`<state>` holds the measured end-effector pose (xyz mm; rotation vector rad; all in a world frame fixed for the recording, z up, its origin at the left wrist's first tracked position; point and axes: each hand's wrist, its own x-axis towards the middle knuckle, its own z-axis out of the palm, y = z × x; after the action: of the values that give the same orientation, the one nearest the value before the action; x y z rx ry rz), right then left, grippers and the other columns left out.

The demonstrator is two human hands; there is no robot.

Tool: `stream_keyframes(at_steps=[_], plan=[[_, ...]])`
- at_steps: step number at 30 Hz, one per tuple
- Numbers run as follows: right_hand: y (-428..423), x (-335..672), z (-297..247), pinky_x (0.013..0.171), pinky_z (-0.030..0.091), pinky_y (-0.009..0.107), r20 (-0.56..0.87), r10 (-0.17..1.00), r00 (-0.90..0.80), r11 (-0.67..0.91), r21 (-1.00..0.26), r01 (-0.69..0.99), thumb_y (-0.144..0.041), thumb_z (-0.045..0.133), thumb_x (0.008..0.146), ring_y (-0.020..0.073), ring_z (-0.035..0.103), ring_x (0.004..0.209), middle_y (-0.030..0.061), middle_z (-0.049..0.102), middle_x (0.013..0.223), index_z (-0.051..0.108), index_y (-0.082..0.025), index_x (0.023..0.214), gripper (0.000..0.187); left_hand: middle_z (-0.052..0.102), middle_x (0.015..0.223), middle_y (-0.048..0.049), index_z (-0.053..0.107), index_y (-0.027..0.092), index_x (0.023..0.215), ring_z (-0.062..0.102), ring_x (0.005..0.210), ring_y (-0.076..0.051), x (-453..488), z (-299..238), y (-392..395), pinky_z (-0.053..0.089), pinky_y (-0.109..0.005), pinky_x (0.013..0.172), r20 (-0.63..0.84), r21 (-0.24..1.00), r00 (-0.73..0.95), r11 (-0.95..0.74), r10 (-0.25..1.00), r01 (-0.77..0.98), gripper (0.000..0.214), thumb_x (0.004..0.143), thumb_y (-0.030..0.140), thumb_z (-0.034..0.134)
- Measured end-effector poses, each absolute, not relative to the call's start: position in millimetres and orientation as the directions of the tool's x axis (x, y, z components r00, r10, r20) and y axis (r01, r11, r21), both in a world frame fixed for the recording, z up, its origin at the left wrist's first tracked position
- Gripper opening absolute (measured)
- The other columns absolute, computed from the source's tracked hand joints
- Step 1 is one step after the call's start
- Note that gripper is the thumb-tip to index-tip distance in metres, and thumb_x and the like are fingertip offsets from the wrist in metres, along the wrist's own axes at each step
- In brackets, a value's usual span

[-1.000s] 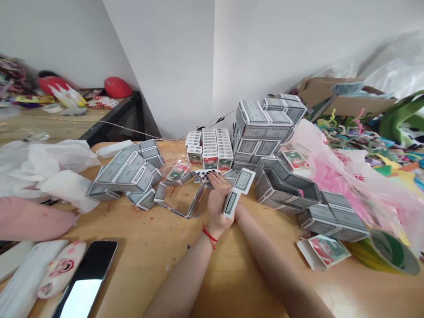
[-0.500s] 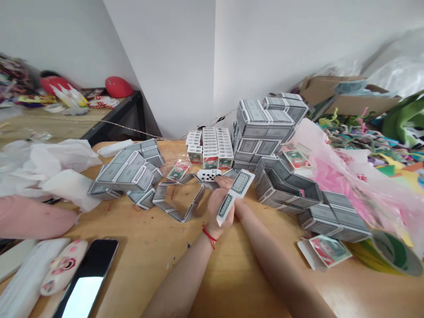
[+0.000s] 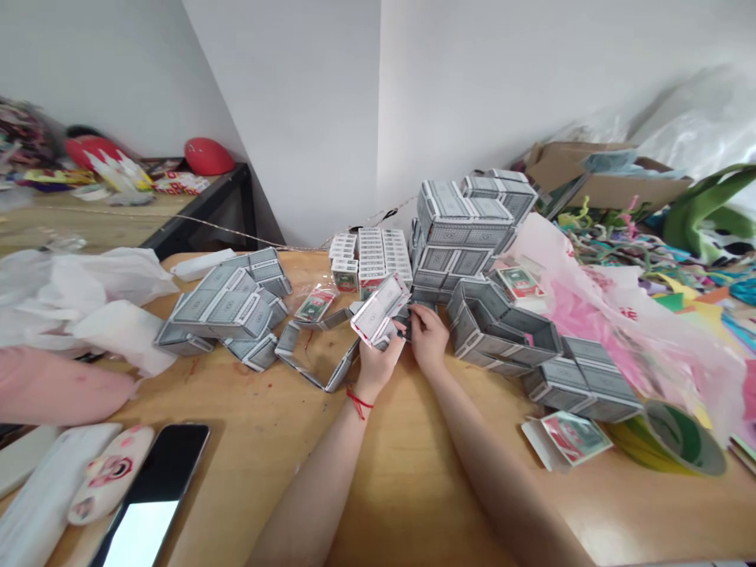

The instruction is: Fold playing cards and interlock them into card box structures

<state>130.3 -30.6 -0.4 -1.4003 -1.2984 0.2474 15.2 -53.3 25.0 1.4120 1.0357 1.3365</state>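
Observation:
My left hand, with a red string on its wrist, is closed around joined playing cards, grey patterned backs showing. They are tilted up in front of the small card boxes. Just to the right, my right hand has its fingertips pinched together near grey card pieces; whatever lies between them is too small to name. A ring of folded cards stands on the table left of my left hand. Right of my right hand is another open card structure, with a tall card stack behind it.
A wooden table carries card blocks at left and a phone. Several card boxes stand at the back. An opened card box and yellow tape roll lie right, near pink plastic.
My hands, which overlapped, are now side by side, the right one on the right. The cards in my left hand have turned and swung left. The face-up card near the hands no longer shows.

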Motion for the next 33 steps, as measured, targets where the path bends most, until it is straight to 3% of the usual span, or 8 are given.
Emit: stream_keyframes(at_steps=[4, 8, 12, 17, 20, 24, 28, 33], plan=[[-30.4, 132.7, -2.9, 0.083, 0.046, 0.035, 0.439, 0.756, 0.486, 0.233, -0.873, 0.428, -0.03, 0.05, 0.078, 0.0189, 0.06, 0.089, 0.0087, 0.066, 0.092, 0.067, -0.017, 0.085, 0.022, 0.068, 0.089, -0.0083, 0.06, 0.013, 0.088, 0.065, 0.079, -0.017, 16.1, 20.0, -51.0, 0.053, -0.032, 0.074, 0.143, 0.987, 0.096, -0.134, 0.985, -0.094, 0.019, 0.074, 0.018, 0.049], [-33.8, 134.7, -6.4, 0.082, 0.046, 0.035, 0.412, 0.729, 0.547, 0.204, -0.893, 0.401, -0.031, 0.053, 0.075, 0.0189, 0.059, 0.086, 0.0094, 0.065, 0.089, 0.066, -0.015, 0.08, 0.021, 0.067, 0.1, -0.0078, 0.061, 0.015, 0.097, 0.063, 0.092, -0.019, 16.9, 18.0, -48.0, 0.05, -0.036, 0.084, 0.166, 0.985, 0.063, -0.162, 0.984, -0.067, 0.027, 0.07, 0.017, 0.058], [-47.8, 137.2, -12.1, 0.083, 0.045, 0.035, 0.386, 0.706, 0.593, 0.164, -0.905, 0.393, -0.027, 0.05, 0.076, 0.0195, 0.057, 0.094, 0.0112, 0.061, 0.102, 0.062, -0.015, 0.1, 0.029, 0.064, 0.108, -0.0089, 0.056, 0.016, 0.106, 0.061, 0.099, -0.02, 16.3, 15.9, -43.3, 0.047, -0.037, 0.089, 0.169, 0.983, 0.048, -0.165, 0.984, -0.081, 0.035, 0.071, 0.018, 0.06], [-69.5, 142.5, -17.7, 0.081, 0.046, 0.036, 0.301, 0.778, 0.551, 0.106, -0.928, 0.358, -0.024, 0.052, 0.073, 0.0208, 0.058, 0.094, 0.012, 0.06, 0.109, 0.047, -0.016, 0.124, 0.052, 0.057, 0.119, -0.0099, 0.047, 0.018, 0.116, 0.053, 0.111, -0.019, 14.1, 10.4, -39.3, 0.041, -0.035, 0.095, 0.181, 0.982, 0.016, -0.18, 0.983, -0.056, 0.043, 0.074, 0.019, 0.058], [-77.6, 145.9, -18.1, 0.083, 0.045, 0.037, 0.231, 0.821, 0.523, 0.088, -0.955, 0.284, -0.027, 0.053, 0.073, 0.0218, 0.059, 0.093, 0.0116, 0.062, 0.106, 0.053, -0.015, 0.114, 0.042, 0.058, 0.116, -0.0087, 0.049, 0.018, 0.113, 0.053, 0.108, -0.018, 12.6, 6.7, -39.4, 0.039, -0.033, 0.094, 0.174, 0.984, 0.034, -0.173, 0.984, -0.031, 0.035, 0.078, 0.024, 0.054], [-83.4, 145.4, -13.4, 0.072, 0.048, 0.035, 0.128, 0.856, 0.501, 0.063, -0.987, 0.146, -0.033, 0.054, 0.075, 0.0192, 0.062, 0.072, 0.005, 0.065, 0.077, 0.055, -0.018, 0.083, 0.017, 0.062, 0.097, -0.0054, 0.057, 0.017, 0.096, 0.055, 0.092, -0.017, 11.7, 3.8, -40.8, 0.041, -0.029, 0.084, 0.14, 0.99, -0.008, -0.14, 0.99, -0.006, 0.022, 0.082, 0.032, 0.049], [-89.0, 137.3, -2.8, 0.051, 0.048, 0.028, 0.06, 0.885, 0.462, 0.136, -0.982, -0.133, -0.037, 0.056, 0.075, 0.0141, 0.057, 0.049, -0.0024, 0.061, 0.061, 0.046, -0.021, 0.082, 0.021, 0.059, 0.077, -0.0028, 0.056, 0.016, 0.077, 0.054, 0.076, -0.015, 13.7, 2.1, -39.5, 0.042, -0.026, 0.075, 0.057, 0.994, -0.086, -0.065, 0.995, -0.092, 0.02, 0.082, 0.033, 0.047], [-97.7, 129.8, 9.1, 0.04, 0.042, 0.021, 0.05, 0.876, 0.48, 0.181, -0.956, -0.232, -0.042, 0.057, 0.077, 0.0085, 0.05, 0.037, -0.0052, 0.059, 0.054, 0.042, -0.021, 0.08, 0.026, 0.063, 0.094, -0.0064, 0.058, 0.015, 0.091, 0.056, 0.088, -0.017, 15.0, 0.2, -35.0, 0.042, -0.028, 0.082, 0.003, 0.968, -0.137, -0.037, 0.991, -0.25, 0.022, 0.081, 0.031, 0.048]])
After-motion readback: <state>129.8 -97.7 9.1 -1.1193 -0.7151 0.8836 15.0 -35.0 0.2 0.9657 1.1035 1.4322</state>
